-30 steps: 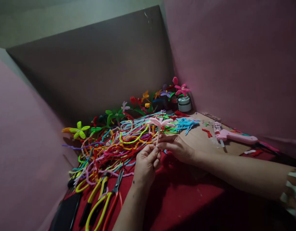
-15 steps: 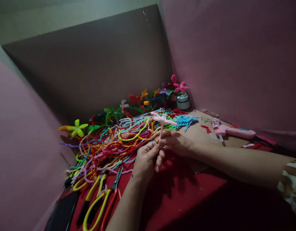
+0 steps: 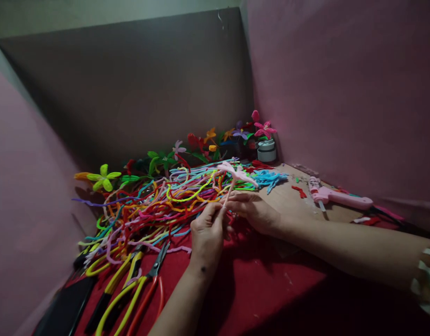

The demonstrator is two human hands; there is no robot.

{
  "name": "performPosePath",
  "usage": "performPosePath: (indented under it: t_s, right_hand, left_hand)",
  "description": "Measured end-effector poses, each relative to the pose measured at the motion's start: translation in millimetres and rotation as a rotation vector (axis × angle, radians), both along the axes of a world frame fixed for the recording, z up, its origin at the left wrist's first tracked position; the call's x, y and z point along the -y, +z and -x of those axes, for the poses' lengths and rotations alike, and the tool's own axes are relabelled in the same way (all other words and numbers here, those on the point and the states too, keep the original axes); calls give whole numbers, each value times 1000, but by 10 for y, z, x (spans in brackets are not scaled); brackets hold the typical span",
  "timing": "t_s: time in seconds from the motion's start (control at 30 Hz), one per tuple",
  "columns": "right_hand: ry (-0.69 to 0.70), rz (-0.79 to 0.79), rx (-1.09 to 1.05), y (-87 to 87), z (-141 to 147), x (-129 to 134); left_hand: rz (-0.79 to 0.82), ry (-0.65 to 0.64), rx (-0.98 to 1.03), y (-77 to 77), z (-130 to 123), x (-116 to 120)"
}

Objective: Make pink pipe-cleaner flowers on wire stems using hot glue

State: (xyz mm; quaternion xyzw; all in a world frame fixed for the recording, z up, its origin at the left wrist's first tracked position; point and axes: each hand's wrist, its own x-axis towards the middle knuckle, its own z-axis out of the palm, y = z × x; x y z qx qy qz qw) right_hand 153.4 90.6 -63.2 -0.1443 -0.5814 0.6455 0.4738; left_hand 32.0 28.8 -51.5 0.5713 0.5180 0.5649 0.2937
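Observation:
A pale pink pipe-cleaner flower (image 3: 237, 174) stands tilted above my fingers, its petals spread and its thin stem running down between my hands. My left hand (image 3: 208, 233) is closed, pinching the lower stem between thumb and index finger. My right hand (image 3: 253, 210) reaches in from the right, its fingertips closed at the stem just above the left thumb. Where the right thumb lies is partly hidden. Directly behind the hands spreads a tangled heap of coloured pipe cleaners (image 3: 155, 210).
Scissors (image 3: 155, 270) and yellow-handled pliers (image 3: 112, 284) lie at the left front beside a black flat object (image 3: 66, 303). A pink glue gun (image 3: 344, 198) rests on the brown board (image 3: 288, 186) at right. Finished flowers (image 3: 103, 177) and a grey jar (image 3: 267, 151) line the back.
My view has turned slightly, shifting the tools at left. The stem leans more to the right now, and my left hand's fingers have curled closer beneath it.

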Motion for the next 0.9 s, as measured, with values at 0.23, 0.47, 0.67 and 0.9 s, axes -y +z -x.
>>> performPosePath:
  t_s: [0.23,0.47,0.67,0.9]
  right_hand:
    - [82,-18,10,2,-17,29]
    - [109,-16,-6,29,-16,-6]
    - [102,100,-52,9,-9,-10]
    - [38,130,-35,21,11,22]
  left_hand:
    - [156,-272,384,148,17,11]
    - [335,-444,541,164,74,10]
    - [197,-259,223,137,38,5]
    - [66,-65,116,43,-6,-7]
